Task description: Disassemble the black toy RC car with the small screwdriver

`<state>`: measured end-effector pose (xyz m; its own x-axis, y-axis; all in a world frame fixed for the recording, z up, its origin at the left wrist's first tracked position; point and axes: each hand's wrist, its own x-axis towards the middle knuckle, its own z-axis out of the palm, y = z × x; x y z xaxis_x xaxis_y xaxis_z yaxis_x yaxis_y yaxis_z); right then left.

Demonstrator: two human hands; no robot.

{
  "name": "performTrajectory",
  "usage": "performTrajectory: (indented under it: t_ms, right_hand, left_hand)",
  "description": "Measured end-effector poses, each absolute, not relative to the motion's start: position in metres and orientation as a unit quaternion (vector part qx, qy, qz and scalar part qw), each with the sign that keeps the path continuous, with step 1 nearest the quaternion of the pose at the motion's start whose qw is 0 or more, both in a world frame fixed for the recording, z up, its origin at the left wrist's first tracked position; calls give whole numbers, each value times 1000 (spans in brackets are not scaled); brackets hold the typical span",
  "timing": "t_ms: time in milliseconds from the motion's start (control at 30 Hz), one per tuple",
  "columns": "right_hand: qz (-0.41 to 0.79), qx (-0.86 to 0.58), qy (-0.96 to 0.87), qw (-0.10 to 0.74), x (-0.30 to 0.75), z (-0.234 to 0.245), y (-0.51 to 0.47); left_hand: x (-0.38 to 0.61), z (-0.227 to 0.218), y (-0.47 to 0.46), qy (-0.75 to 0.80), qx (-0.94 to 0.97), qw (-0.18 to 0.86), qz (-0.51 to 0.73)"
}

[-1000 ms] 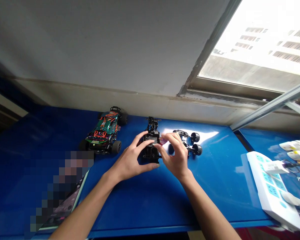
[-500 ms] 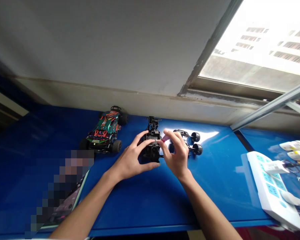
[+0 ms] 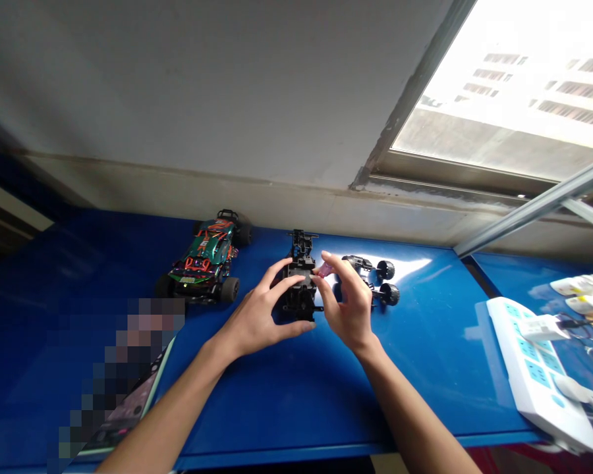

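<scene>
A black toy car chassis [image 3: 304, 296] lies lengthwise on the blue table, between my two hands. My left hand [image 3: 257, 313] spans its left side, fingertips on the middle part and thumb at its near end, holding it. At the right edge of the chassis, my right hand [image 3: 348, 303] pinches a small translucent pink piece [image 3: 325, 270] between thumb and fingers. Whether the piece is a tool handle cannot be made out, as the fingers cover part of it. Just behind my right hand are black wheeled axle parts [image 3: 388, 283], partly hidden by it.
A green and orange toy car [image 3: 205, 257] stands to the left, near the wall. A tablet-like screen [image 3: 128, 408] lies at the front left, partly blurred out. At the right sit a white power strip [image 3: 528, 368] with plugs and a metal frame bar [image 3: 534, 207].
The pink piece has turned slightly in my right fingers, and the right index finger has shifted a little. My left hand and the chassis stay in place.
</scene>
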<state>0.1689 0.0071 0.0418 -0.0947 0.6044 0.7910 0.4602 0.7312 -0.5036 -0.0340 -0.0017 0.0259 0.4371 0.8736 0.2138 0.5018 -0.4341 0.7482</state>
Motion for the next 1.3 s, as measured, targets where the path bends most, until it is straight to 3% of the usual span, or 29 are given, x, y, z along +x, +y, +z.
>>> performTrajectory:
  t_ms: [133,367,600,800,1033,1200,1300]
  right_hand:
    - [103,-351,-748,554,167,43,5]
    - [14,-370,-737,565,169,44,6]
    - [74,-352,-755,548,166,43,3]
    - [9,-371,-730,573,167,41,5]
    - [130,-360,-722,577,167,37,6]
    - [58,-359,-734,573,166,41,5]
    - [80,-366,-735,565,166,42,5]
  left_hand:
    - [-34,26,-2,433,792,306,303]
    - [-34,26,-2,437,791,304,302]
    - [-34,26,-2,437,790,304,303]
    - [-33,28,-2,438,788,309,302]
    - [-33,29,-3,439,788,307,304]
    - [-33,30,-3,437,791,310,295]
    - [-33,29,-2,436,793,308,294]
